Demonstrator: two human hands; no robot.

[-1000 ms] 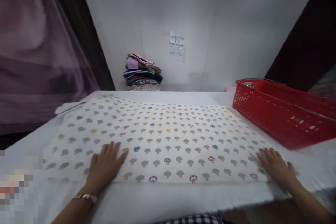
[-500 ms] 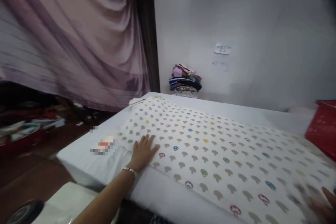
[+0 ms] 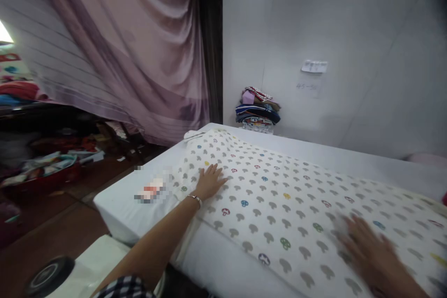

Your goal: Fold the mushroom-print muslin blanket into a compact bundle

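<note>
A white cloth printed with small mushrooms (image 3: pixel 272 212) lies spread over the white-covered table (image 3: pixel 122 209). Flat on the cloth's left part rests my left hand (image 3: pixel 210 181), fingers spread, a bracelet at its wrist. My right hand (image 3: pixel 370 251) is over the cloth's right part, blurred by motion, its fingers stretched out. Nothing shows in either hand. Whether the right palm touches the fabric I cannot tell. The cloth's far left corner is slightly rumpled, and its right end runs out of view.
A pile of folded fabrics (image 3: pixel 257 109) stands at the table's far edge by the white wall (image 3: pixel 335 18). Pink drapery (image 3: pixel 157 46) hangs at left. Below it, a red tub (image 3: pixel 45 179) holds assorted items. A pale object with a black wheel (image 3: pixel 50 277) is near my left arm.
My left hand has slid a little farther over the cloth. My right hand has come in from the right edge onto the cloth. The view has turned slightly left.
</note>
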